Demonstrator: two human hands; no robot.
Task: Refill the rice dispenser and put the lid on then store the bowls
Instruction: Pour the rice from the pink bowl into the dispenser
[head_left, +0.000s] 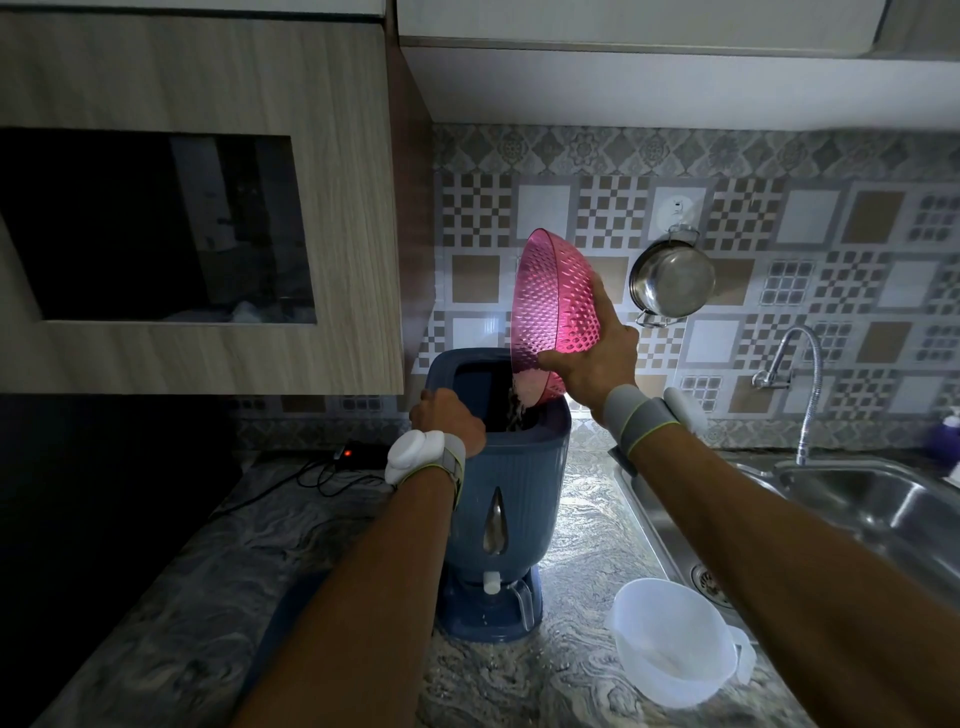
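Rice (519, 402) falls in a thin white stream from the pink bowl (553, 306) into the dispenser (511, 483). The dispenser is blue, tall and ribbed, with a square open top and no lid on it. It stands on the worktop (576, 519), near the back wall. A drop-shaped clear window sits on its front, and a white knob and a clear cup are at its foot.

The pink bowl is see-through plastic with a bumpy pattern all over. It is tipped up almost on its side, with its low edge over the open top. A little rice lies in that low edge.

The right hand (592, 353) grips the pink bowl from behind, thumb under the rim. The left hand (447, 415) is closed on the dispenser's top edge. Both wrists wear grey bands with white lumps on them.

A white plastic bowl (670, 639) with a handle sits on the worktop to the right of the dispenser, beside the sink (883, 499). A bit of rice lies in its bottom. The worktop looks like swirly grey stone. A shiny metal pot (672, 283) hangs on the tiled wall, and a bendy tap (802, 384) curves over the sink.
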